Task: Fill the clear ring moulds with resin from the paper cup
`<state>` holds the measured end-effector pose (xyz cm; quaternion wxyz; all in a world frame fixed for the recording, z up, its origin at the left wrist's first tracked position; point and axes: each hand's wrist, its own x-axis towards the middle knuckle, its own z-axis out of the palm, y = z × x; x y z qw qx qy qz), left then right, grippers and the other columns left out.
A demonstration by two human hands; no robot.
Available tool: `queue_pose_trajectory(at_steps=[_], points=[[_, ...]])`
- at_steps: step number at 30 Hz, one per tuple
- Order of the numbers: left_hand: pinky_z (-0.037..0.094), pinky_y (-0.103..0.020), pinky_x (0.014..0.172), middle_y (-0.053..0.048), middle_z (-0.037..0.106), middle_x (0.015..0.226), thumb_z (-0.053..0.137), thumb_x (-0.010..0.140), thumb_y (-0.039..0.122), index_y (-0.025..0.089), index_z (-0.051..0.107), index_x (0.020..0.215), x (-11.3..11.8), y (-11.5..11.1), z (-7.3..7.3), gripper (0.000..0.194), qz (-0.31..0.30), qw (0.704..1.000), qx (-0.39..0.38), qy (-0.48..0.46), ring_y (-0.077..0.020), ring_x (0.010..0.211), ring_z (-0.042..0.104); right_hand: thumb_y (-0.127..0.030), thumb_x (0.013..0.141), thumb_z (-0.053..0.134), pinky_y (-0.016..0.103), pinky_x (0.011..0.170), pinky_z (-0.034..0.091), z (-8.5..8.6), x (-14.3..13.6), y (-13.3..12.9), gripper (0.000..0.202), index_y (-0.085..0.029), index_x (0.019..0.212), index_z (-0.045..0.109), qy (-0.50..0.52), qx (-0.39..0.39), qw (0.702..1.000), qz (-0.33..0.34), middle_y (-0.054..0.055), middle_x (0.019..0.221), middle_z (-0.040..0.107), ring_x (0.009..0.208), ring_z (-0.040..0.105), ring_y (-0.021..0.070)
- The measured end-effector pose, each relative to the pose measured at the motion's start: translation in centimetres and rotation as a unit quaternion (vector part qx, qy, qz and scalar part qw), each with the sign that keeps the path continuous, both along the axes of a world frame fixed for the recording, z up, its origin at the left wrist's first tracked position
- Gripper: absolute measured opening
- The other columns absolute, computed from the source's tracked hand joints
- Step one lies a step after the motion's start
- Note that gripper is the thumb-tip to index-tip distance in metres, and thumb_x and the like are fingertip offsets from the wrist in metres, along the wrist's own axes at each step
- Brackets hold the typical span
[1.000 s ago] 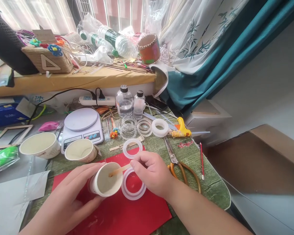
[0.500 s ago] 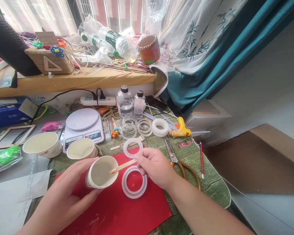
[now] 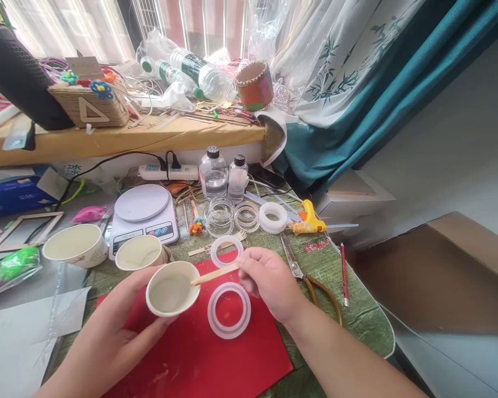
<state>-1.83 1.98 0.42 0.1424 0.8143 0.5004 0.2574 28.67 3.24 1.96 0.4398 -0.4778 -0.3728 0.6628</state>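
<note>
And here we look for writing: bluish characters show on the plastic wrapping (image 3: 72, 169) at the back left, too small to read surely, and the kitchen scale (image 3: 141, 205) carries panel markings we can't make out.

Below us, the green wood-patterned counter (image 3: 365, 318) carries a red sheet (image 3: 216, 362), scissors (image 3: 293, 264) and a yellow glue gun (image 3: 311, 218); two clear bottles with black caps stand at the back. Beyond is a cluttered window ledge (image 3: 170, 134), with a teal curtain (image 3: 336, 149) to the right.

Our left hand (image 3: 118, 326) has its grip around the paper cup (image 3: 170, 293), held above the red sheet, its mouth facing us. Our right hand (image 3: 271, 282) pinches a wooden stick (image 3: 216, 273), a narrow grip, tip at the cup's right rim. A pale ring mold (image 3: 229, 333) lies on the sheet just beside it all.

And the change: a second ago the stick reached well inside; now its tip is out at the rim, and the cup sits further left.
</note>
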Motion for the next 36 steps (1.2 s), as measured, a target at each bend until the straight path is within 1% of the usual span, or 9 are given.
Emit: queue_pose_trajectory(at_steps=[3,8,12,16,19,22,28,32,36], points=[[0.067,-0.029,0.104,-0.002,0.081,0.141,0.072,0.102,0.053,0.037,0.062,0.146,0.5,-0.2,0.1,0.048,-0.014,1.0,-0.018,-0.007,-0.0255,0.122,0.083,-0.05,0.087,0.075,0.026,0.052,0.032,0.2,-0.3,0.0,0.037,-0.023,0.068,0.059,0.021,0.01,1.0,0.005,-0.006,0.051,0.052,0.049,0.04,0.0104],[0.067,-0.028,0.103,-0.001,0.081,0.141,0.073,0.102,0.054,0.038,0.063,0.146,0.7,-0.5,-0.1,0.048,-0.026,0.999,-0.022,-0.022,-0.0247,0.12,0.083,-0.043,0.095,0.07,0.027,0.058,0.036,-0.4,-1.2,-0.6,0.035,-0.022,0.069,0.059,-0.045,0.042,0.997,0.045,-0.004,0.057,0.055,0.055,0.045,0.0114],[0.068,-0.033,0.105,-0.002,0.08,0.141,0.07,0.103,0.054,0.035,0.061,0.148,-0.1,-0.3,-0.5,0.049,-0.017,1.0,-0.016,-0.007,-0.0281,0.122,0.082,-0.042,0.093,0.071,0.027,0.056,0.032,-0.8,-0.7,-0.5,0.036,-0.023,0.067,0.054,-0.082,0.049,0.995,0.01,-0.007,0.057,0.049,0.055,0.039,0.0106],[0.069,-0.035,0.104,-0.005,0.08,0.144,0.071,0.102,0.058,0.035,0.061,0.15,-0.1,-0.1,-0.8,0.054,0.009,1.0,0.005,0.0,-0.0304,0.125,0.082,-0.045,0.085,0.074,0.027,0.054,0.028,-0.3,-0.3,0.1,0.036,-0.024,0.066,0.054,-0.019,0.026,0.999,-0.016,-0.008,0.055,0.046,0.052,0.035,0.0096],[0.07,-0.027,0.096,-0.003,0.083,0.138,0.073,0.102,0.054,0.036,0.063,0.147,0.6,-0.2,-0.6,0.049,-0.031,0.999,0.007,-0.019,-0.0261,0.117,0.086,-0.049,0.085,0.075,0.027,0.054,0.028,0.0,-0.8,0.1,0.036,-0.024,0.068,0.056,0.022,0.014,1.0,0.003,-0.008,0.054,0.046,0.051,0.036,0.01],[0.069,-0.026,0.1,-0.002,0.082,0.143,0.077,0.099,0.046,0.038,0.061,0.151,1.0,-0.4,-0.4,0.055,-0.068,0.998,0.001,-0.008,-0.025,0.119,0.085,-0.049,0.09,0.074,0.027,0.056,0.032,-0.3,-1.5,-0.2,0.037,-0.023,0.07,0.058,-0.007,0.022,0.999,0.037,-0.006,0.056,0.05,0.055,0.041,0.0112],[0.071,-0.03,0.098,-0.005,0.081,0.143,0.07,0.102,0.055,0.036,0.063,0.149,0.0,-0.3,-1.1,0.051,-0.012,1.0,0.015,-0.023,-0.0288,0.123,0.084,-0.046,0.089,0.075,0.027,0.055,0.027,-1.0,-1.0,-0.1,0.038,-0.024,0.068,0.053,-0.055,0.034,0.998,0.006,-0.008,0.058,0.044,0.056,0.034,0.0102],[0.071,-0.034,0.099,-0.004,0.083,0.142,0.071,0.101,0.061,0.037,0.062,0.15,-0.6,-0.1,-1.2,0.055,0.019,0.999,0.029,-0.012,-0.0296,0.12,0.085,-0.047,0.083,0.078,0.027,0.052,0.021,-0.5,-0.2,0.3,0.038,-0.024,0.067,0.053,-0.004,0.009,1.0,-0.027,-0.01,0.054,0.042,0.051,0.027,0.0084],[0.07,-0.033,0.1,-0.003,0.083,0.141,0.075,0.099,0.058,0.036,0.064,0.148,-0.3,-0.2,-0.9,0.055,0.02,1.0,0.011,-0.021,-0.0294,0.121,0.085,-0.05,0.083,0.079,0.026,0.052,0.019,-0.2,-0.4,0.3,0.038,-0.023,0.07,0.056,0.069,0.006,0.997,-0.025,-0.011,0.053,0.04,0.05,0.022,0.0074]])
